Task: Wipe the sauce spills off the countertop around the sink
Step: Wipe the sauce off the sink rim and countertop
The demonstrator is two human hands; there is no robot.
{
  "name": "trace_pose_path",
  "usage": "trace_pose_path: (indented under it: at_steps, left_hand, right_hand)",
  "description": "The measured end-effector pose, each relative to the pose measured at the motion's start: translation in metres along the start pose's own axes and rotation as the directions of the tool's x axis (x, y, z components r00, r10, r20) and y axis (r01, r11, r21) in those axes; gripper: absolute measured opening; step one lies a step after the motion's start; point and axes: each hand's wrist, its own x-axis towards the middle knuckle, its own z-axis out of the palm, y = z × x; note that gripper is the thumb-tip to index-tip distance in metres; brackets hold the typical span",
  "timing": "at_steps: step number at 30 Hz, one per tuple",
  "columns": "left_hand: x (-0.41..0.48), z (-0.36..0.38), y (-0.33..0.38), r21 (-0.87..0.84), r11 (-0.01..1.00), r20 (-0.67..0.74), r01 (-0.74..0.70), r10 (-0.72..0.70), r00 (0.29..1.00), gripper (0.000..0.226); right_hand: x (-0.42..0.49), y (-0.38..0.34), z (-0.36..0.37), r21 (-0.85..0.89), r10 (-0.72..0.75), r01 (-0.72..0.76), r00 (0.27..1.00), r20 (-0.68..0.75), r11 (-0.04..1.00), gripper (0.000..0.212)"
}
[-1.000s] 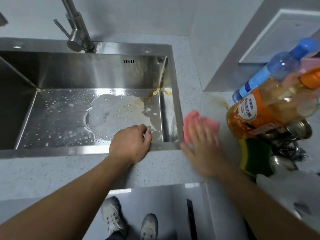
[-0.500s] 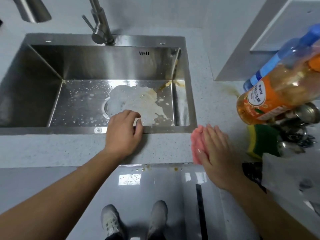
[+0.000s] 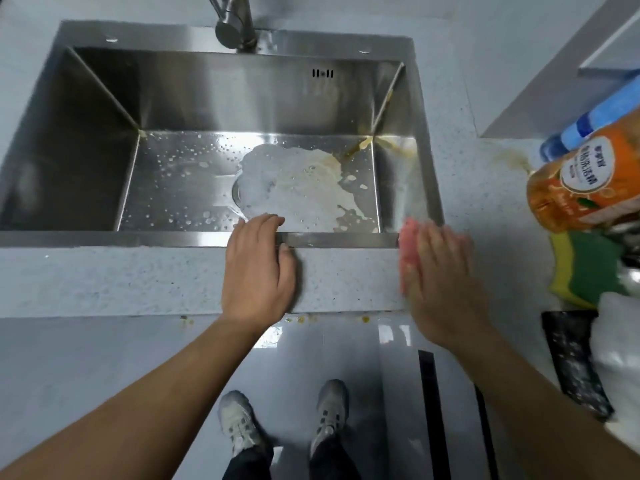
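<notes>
One brown stain (image 3: 514, 157) is unwiped on the counter (image 3: 138, 282) by the bottles (image 3: 588, 181); right grip (image 3: 440, 271) presses flat on the cloth (image 3: 408, 237), left grip (image 3: 259, 268) rests spread.

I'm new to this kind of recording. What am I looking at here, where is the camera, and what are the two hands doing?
There is no machine: a person wears a camera on the head, looking down, so you see their own arms and shoes. The left hand rests on the countertop, fingertips over the front rim of the steel sink. The right hand, blurred, presses a pink cloth flat on the counter at the sink's near right corner; nothing is held in a grip. Brown sauce stains the counter further right, by an orange bottle and a blue bottle; a green-yellow sponge lies nearer. A foamy puddle lies in the sink.
</notes>
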Motion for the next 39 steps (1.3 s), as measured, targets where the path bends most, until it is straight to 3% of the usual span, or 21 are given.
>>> trace_pose_path:
  at_steps: [2,6,9,12,13,16,19,21,23,25,27,29,31,33,35,39]
  left_hand:
    - [-0.001,-0.001,-0.001,-0.082,0.997,-0.016,-0.001,0.0,1.0,0.038]
    - [-0.001,-0.005,-0.001,-0.329,0.941,-0.057,0.074,-0.097,0.994,0.04]
    - [-0.003,-0.025,-0.008,-0.43,0.892,-0.049,0.141,-0.179,0.983,0.037]
    - [0.0,-0.057,-0.042,-0.259,0.962,-0.108,0.087,-0.118,0.987,0.033]
    - [0.001,-0.068,-0.058,-0.178,0.981,-0.129,0.072,-0.095,0.987,0.031]
    - [0.0,-0.091,-0.107,0.052,0.997,-0.113,0.049,-0.043,0.993,0.03]
    - [-0.009,-0.089,-0.132,0.204,0.978,-0.023,-0.032,0.038,0.999,0.026]
    - [-0.008,-0.086,-0.132,0.216,0.975,-0.019,-0.045,0.05,0.999,0.019]
    - [-0.008,-0.088,-0.132,0.217,0.976,-0.018,-0.024,0.029,0.999,0.019]
    - [-0.007,-0.09,-0.134,0.208,0.977,-0.006,-0.035,0.037,0.999,0.023]
    - [-0.007,-0.091,-0.137,0.19,0.981,0.007,-0.041,0.04,0.999,0.025]
    - [-0.006,-0.091,-0.137,0.161,0.986,0.017,-0.045,0.042,0.999,0.027]
    - [-0.006,-0.093,-0.137,0.112,0.993,-0.002,-0.037,0.037,0.999,0.028]
    - [-0.006,-0.094,-0.138,0.043,0.999,-0.02,-0.028,0.029,0.999,0.029]
    - [-0.006,-0.095,-0.137,0.032,0.999,-0.024,-0.014,0.015,1.0,0.029]
    - [-0.008,-0.095,-0.137,0.034,0.999,0.003,0.015,-0.015,1.0,0.027]
  right_hand:
    - [0.006,-0.051,0.005,0.007,-0.029,0.029,0.999,-0.019,1.0,0.073]
    - [0.01,-0.12,0.012,0.046,-0.332,0.332,0.943,-0.011,0.942,0.063]
    - [0.005,-0.082,0.011,0.078,-0.262,0.262,0.965,-0.02,0.962,0.062]
    - [-0.004,-0.061,0.011,0.072,0.016,-0.012,0.999,-0.052,0.997,0.067]
    - [-0.005,-0.074,0.011,0.038,0.042,-0.04,0.996,-0.072,0.998,0.067]
    - [-0.001,-0.167,0.023,-0.012,-0.146,0.145,0.985,-0.088,0.989,0.062]
    - [-0.001,-0.245,0.028,-0.001,-0.389,0.39,0.92,-0.048,0.921,0.063]
    - [-0.001,-0.237,0.027,-0.04,-0.423,0.422,0.906,-0.029,0.906,0.063]
    - [-0.007,-0.196,0.026,-0.071,-0.368,0.367,0.93,-0.006,0.927,0.063]
    - [-0.012,-0.155,0.019,0.008,-0.158,0.159,0.987,-0.038,0.987,0.063]
    - [-0.009,-0.161,0.016,0.037,0.01,-0.007,0.996,-0.085,0.999,0.062]
    - [-0.004,-0.216,0.027,-0.055,-0.057,0.051,0.992,-0.111,0.997,0.06]
    - [0.0,-0.271,0.038,-0.051,-0.293,0.289,0.951,-0.1,0.956,0.06]
    - [0.003,-0.277,0.032,-0.05,-0.409,0.408,0.912,-0.015,0.912,0.062]
    - [0.0,-0.24,0.024,-0.059,-0.377,0.378,0.926,0.026,0.924,0.064]
    - [-0.009,-0.195,0.02,-0.058,-0.196,0.194,0.98,-0.028,0.979,0.067]
